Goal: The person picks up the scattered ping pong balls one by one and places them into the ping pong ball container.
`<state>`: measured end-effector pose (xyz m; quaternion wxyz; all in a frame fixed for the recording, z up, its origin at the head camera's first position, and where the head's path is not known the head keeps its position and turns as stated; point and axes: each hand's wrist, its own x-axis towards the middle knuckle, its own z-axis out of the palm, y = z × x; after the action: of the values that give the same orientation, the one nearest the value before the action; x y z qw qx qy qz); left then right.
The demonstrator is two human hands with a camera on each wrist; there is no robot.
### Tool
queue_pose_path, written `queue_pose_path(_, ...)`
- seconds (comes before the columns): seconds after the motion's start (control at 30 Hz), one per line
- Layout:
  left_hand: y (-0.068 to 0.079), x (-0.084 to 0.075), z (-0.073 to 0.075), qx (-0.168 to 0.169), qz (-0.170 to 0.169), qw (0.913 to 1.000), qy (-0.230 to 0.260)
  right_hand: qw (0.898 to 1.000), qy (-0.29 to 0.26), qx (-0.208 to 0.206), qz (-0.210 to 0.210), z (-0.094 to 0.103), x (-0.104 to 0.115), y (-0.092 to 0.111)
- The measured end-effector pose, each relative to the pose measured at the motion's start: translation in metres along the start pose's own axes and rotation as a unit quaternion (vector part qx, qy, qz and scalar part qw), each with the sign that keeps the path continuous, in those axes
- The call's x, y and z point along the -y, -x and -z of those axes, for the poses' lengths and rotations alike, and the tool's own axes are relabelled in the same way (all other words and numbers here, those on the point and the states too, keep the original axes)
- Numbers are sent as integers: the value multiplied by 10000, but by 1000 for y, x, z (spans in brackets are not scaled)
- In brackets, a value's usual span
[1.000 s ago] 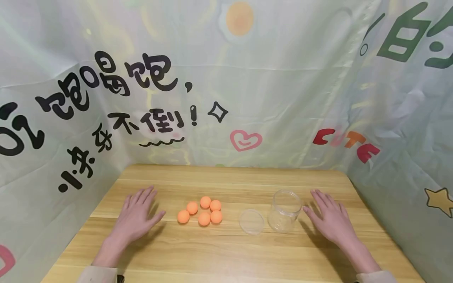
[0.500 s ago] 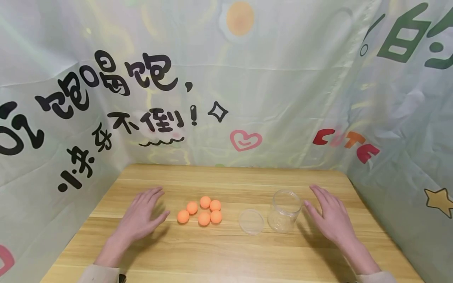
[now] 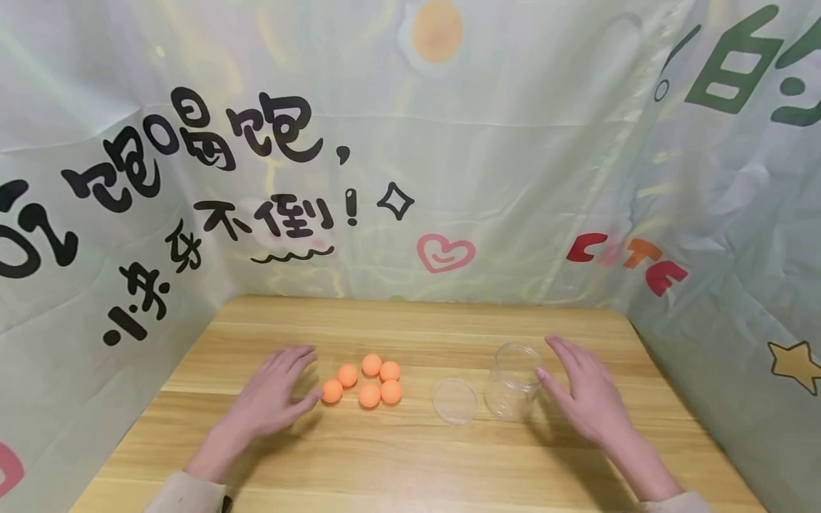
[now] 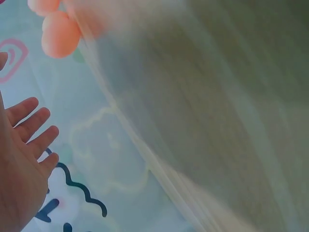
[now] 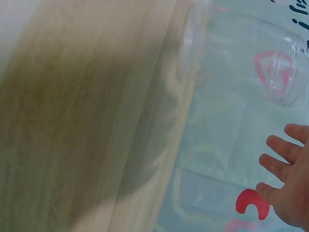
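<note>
Several orange balls [image 3: 370, 395], like ping-pong balls, lie in a loose group left of the table's middle. My left hand [image 3: 269, 394] is just left of them with fingers extended, the thumb tip right at the leftmost ball [image 3: 331, 390]. A clear, uncapped jar [image 3: 513, 399] stands upright on the right, and its flat round lid [image 3: 455, 401] lies beside it. At the jar's right side is my right hand [image 3: 590, 392], fingers extended and the thumb tip overlapping the jar's rim in the head view. In the right wrist view the jar [image 5: 241, 53] appears beyond the spread fingers [image 5: 285, 150].
The wooden table [image 3: 410, 463] is bounded at the back and both sides by a hanging printed cloth [image 3: 500, 178]. Between the balls and the lid runs a strip of bare wood.
Both hands have moved inward: the left one rightward up to the balls, the right one leftward up to the jar. The balls, lid and jar stay where they were.
</note>
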<state>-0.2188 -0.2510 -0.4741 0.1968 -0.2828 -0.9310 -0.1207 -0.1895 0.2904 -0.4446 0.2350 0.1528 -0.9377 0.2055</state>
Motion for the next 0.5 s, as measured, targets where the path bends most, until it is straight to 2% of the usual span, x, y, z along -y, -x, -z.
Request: queue_pose_path(0.5, -6, -4, -7, 335, -321, 9988, -144, 9979, 279, 550, -216, -3, 9, -4)
